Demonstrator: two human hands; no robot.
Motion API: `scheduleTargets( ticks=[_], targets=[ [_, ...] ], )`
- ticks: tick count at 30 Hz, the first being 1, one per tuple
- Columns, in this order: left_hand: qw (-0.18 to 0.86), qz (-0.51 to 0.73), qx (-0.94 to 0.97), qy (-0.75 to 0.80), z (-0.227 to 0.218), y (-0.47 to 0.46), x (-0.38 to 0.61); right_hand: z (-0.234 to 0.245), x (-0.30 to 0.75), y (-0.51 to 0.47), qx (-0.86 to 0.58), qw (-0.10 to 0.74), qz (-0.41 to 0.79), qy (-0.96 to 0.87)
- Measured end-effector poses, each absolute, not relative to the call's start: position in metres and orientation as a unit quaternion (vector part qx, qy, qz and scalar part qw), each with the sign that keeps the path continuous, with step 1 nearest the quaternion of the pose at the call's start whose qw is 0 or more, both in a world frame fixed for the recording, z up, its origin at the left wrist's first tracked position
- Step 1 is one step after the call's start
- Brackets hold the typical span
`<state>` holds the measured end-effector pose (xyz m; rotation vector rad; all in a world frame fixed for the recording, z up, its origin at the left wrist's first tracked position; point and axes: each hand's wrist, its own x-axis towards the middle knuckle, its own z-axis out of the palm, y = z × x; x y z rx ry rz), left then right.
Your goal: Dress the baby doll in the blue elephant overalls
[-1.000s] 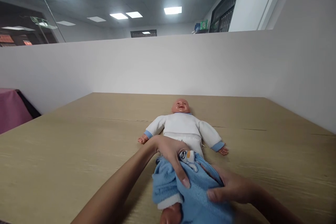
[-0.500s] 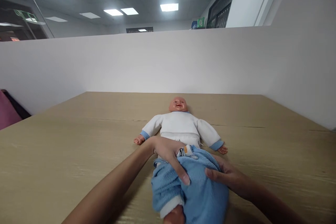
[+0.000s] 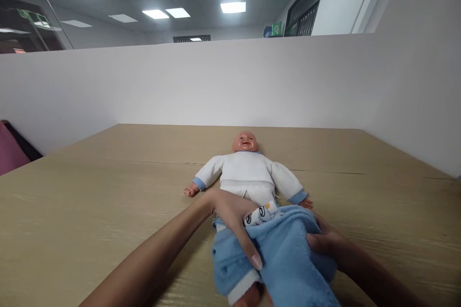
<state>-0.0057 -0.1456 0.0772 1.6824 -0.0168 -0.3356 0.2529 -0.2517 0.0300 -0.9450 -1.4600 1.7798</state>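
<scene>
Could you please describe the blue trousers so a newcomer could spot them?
On the wooden table, a doll lies face up. At its near end, with the left hand and right hand on them, are the trousers: fuzzy and mostly blue, unlike the white top.

From my remote post I see a doll (image 3: 247, 168) on its back on a table (image 3: 90, 201), head near frame centre, pants (image 3: 290, 264) over its legs toward the bottom edge. The left hand (image 3: 234, 213) overlaps the pants' left side; the right hand (image 3: 331, 243) is at their right, fingers perhaps inside. Behind stands a wall (image 3: 237, 86).
</scene>
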Motion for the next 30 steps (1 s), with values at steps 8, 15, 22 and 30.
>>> scheduleTargets(
  ticks=[8, 15, 22, 30],
  targets=[
    [0.662, -0.075, 0.741, 0.083, 0.067, -0.140, -0.018, 0.038, 0.253, -0.244, -0.322, 0.224, 0.717, -0.576],
    [0.688, -0.062, 0.723, 0.035, 0.073, -0.148, -0.014, 0.042, 0.256, -0.245, -0.325, 0.187, 0.721, -0.583],
    [0.700, -0.094, 0.708, -0.001, 0.076, -0.154, -0.004, 0.035, 0.253, -0.243, -0.300, 0.283, 0.721, -0.557],
    [0.673, -0.052, 0.737, 0.011, 0.072, -0.151, -0.006, 0.082, 0.233, -0.257, -0.232, 0.093, 0.750, -0.612]
  ],
)
